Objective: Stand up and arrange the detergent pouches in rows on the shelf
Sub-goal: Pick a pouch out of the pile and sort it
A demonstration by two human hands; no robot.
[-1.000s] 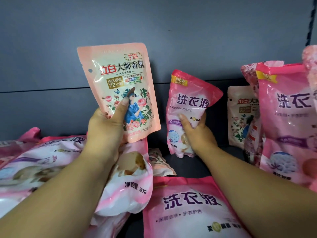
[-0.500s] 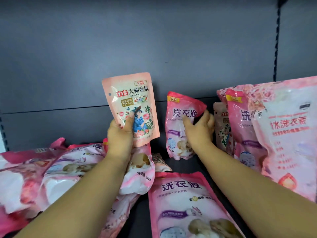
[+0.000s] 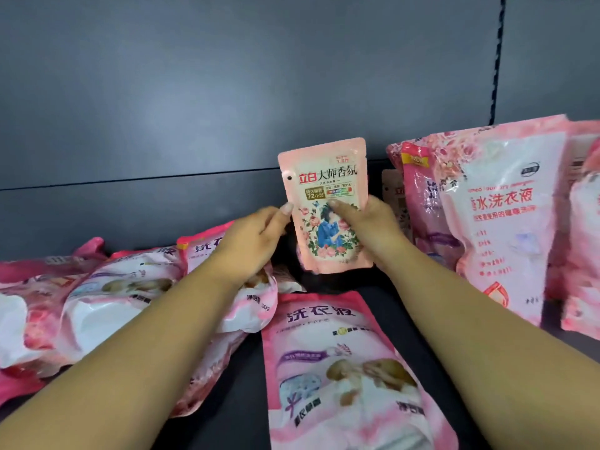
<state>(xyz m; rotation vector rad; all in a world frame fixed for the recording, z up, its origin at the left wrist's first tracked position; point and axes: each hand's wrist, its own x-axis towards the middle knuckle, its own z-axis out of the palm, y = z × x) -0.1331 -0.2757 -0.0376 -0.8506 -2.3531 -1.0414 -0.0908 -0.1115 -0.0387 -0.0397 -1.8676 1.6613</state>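
Observation:
A small pale-pink floral pouch (image 3: 324,177) stands upright at the middle of the shelf, near the back panel. My right hand (image 3: 367,222) grips its right side, thumb across the front. At the pouch's left edge is my left hand (image 3: 250,241): its thumb tip is on the edge and its fingers are hidden behind. On the right, larger pink pouches stand in a row: a big white-and-pink one (image 3: 500,216) and a darker pink one (image 3: 418,196), with another small pouch (image 3: 391,190) half hidden behind my right hand.
One pink pouch (image 3: 337,368) lies flat on the dark shelf floor (image 3: 406,306) between my forearms. Several more pouches (image 3: 123,287) lie in a heap on the left. The grey back panel (image 3: 227,92) closes the shelf behind.
The floral pouch has moved right and down to the shelf middle. My right hand let go of the pink pouch it held and took the floral pouch; that pink pouch is out of sight.

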